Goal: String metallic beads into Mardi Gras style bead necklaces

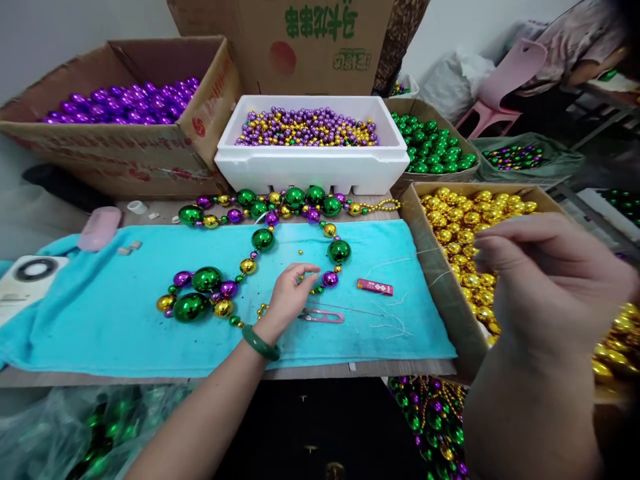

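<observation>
A bead necklace (263, 239) of green, purple and gold balls lies in a loop on the turquoise towel (200, 353). My left hand (293, 293), a green bangle at its wrist, is closed at the loop's right side; its fingertips pinch the strand beside small green beads, and the grip is partly hidden. Raised at the right, close to the camera, my right hand (545, 280) has thumb and forefinger pinched together. White thread (425, 252) runs from the towel toward those fingertips. Pink thread snips (325, 316) and a red lighter (375, 287) lie by my left hand.
Behind the towel stand a carton of purple beads (210, 113), a white foam box (310, 167) of small mixed beads and green balls (425, 143). A carton of gold beads (465, 220) sits under my right hand. A person (585, 47) is at the upper right.
</observation>
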Available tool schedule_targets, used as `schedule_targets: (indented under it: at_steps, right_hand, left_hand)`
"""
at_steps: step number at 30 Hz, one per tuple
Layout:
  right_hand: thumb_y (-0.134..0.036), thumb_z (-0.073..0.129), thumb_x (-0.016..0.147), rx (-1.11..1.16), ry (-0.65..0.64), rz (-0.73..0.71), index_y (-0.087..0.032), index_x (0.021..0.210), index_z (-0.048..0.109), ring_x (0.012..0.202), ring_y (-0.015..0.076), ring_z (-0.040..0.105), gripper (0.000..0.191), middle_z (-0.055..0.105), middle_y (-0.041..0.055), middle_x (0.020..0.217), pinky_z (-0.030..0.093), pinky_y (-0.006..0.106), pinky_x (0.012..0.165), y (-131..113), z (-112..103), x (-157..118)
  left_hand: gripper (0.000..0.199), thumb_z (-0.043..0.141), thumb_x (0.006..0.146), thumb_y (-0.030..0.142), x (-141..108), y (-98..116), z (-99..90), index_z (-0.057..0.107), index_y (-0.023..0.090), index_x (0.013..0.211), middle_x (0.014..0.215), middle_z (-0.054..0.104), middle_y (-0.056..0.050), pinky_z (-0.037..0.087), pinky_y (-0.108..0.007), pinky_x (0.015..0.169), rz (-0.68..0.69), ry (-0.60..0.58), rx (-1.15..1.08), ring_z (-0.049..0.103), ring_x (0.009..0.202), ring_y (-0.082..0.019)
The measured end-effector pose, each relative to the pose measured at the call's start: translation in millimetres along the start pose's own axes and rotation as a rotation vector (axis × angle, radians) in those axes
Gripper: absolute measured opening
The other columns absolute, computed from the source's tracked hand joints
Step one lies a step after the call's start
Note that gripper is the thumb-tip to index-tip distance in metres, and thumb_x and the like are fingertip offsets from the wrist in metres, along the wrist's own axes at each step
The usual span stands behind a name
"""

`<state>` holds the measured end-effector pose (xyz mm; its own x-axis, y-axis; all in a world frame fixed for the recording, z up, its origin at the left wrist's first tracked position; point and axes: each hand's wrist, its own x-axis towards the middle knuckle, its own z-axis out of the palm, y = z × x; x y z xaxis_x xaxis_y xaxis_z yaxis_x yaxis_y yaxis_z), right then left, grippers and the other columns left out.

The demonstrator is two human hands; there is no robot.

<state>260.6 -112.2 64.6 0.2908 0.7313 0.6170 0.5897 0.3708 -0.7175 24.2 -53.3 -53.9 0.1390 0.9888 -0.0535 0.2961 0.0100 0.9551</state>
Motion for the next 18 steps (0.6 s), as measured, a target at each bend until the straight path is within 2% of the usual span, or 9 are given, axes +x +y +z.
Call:
schedule_targets:
  at_steps: [2, 4, 7, 9, 11, 14, 18]
  right_hand:
    - [-0.015, 0.062, 0.079, -0.008, -0.157, -0.061, -0.025, 0.08, 0.067, 0.072, 0.0136, 0.055, 0.012, 0.06, -0.0012, 0.075, 0.042, 0.03, 0.065, 1, 9, -4]
    - [-0.014, 0.063, 0.079, 0.011, -0.304, -0.108, -0.023, 0.078, 0.067, 0.071, 0.0137, 0.057, 0.01, 0.062, -0.0009, 0.074, 0.044, 0.029, 0.063, 3, 22, -9]
    - [-0.017, 0.062, 0.081, 0.005, -0.46, -0.13, -0.021, 0.08, 0.068, 0.069, 0.0129, 0.058, 0.008, 0.063, 0.0003, 0.073, 0.046, 0.028, 0.062, 0, 42, -14]
    - [-0.016, 0.06, 0.082, -0.013, -0.521, -0.156, -0.02, 0.082, 0.068, 0.067, 0.0122, 0.059, 0.01, 0.063, 0.0005, 0.071, 0.047, 0.026, 0.061, -6, 51, -15]
    - [-0.015, 0.057, 0.082, -0.04, -0.546, -0.166, -0.021, 0.083, 0.068, 0.067, 0.012, 0.059, 0.012, 0.065, 0.0006, 0.073, 0.046, 0.025, 0.061, -13, 55, -15]
    - [-0.014, 0.057, 0.081, -0.08, -0.546, -0.152, -0.02, 0.081, 0.067, 0.067, 0.0121, 0.06, 0.012, 0.067, 0.0008, 0.075, 0.046, 0.025, 0.06, -17, 55, -16]
    - [-0.019, 0.059, 0.081, -0.118, -0.496, -0.071, -0.02, 0.078, 0.067, 0.066, 0.0126, 0.06, 0.008, 0.067, 0.0008, 0.073, 0.045, 0.025, 0.059, -6, 52, -20]
  left_hand:
    - [0.02, 0.055, 0.078, 0.023, -4, 11, -1.0, 0.07, 0.019, 0.091, 0.101, 0.065, -0.006, 0.045, -0.032, 0.085, 0.073, 0.057, 0.017, 0.058, 0.097, -0.02]
    - [0.023, 0.053, 0.081, 0.025, -10, 30, -2.2, 0.07, 0.019, 0.096, 0.102, 0.066, -0.007, 0.048, -0.031, 0.082, 0.096, 0.033, -0.07, 0.058, 0.097, -0.019]
    - [0.029, 0.054, 0.082, 0.03, -16, 65, -3.6, 0.067, 0.019, 0.105, 0.104, 0.066, -0.007, 0.052, -0.028, 0.067, 0.024, -0.193, -0.314, 0.061, 0.086, -0.017]
    - [0.031, 0.057, 0.08, 0.031, -17, 83, -5.1, 0.065, 0.02, 0.109, 0.094, 0.068, -0.006, 0.051, -0.026, 0.061, -0.012, -0.366, -0.389, 0.061, 0.074, -0.014]
    - [0.028, 0.062, 0.076, 0.028, -15, 94, -7.5, 0.069, 0.02, 0.102, 0.078, 0.068, -0.003, 0.049, -0.023, 0.057, -0.017, -0.45, -0.357, 0.057, 0.063, -0.011]
    - [0.016, 0.067, 0.071, 0.024, -11, 98, -11.9, 0.072, 0.017, 0.085, 0.067, 0.065, -0.001, 0.045, -0.021, 0.052, -0.025, -0.416, -0.242, 0.052, 0.054, -0.008]
    - [0.01, 0.065, 0.071, 0.024, -11, 89, -14.8, 0.071, 0.016, 0.074, 0.063, 0.063, -0.001, 0.044, -0.021, 0.051, -0.059, -0.318, -0.134, 0.051, 0.054, -0.009]
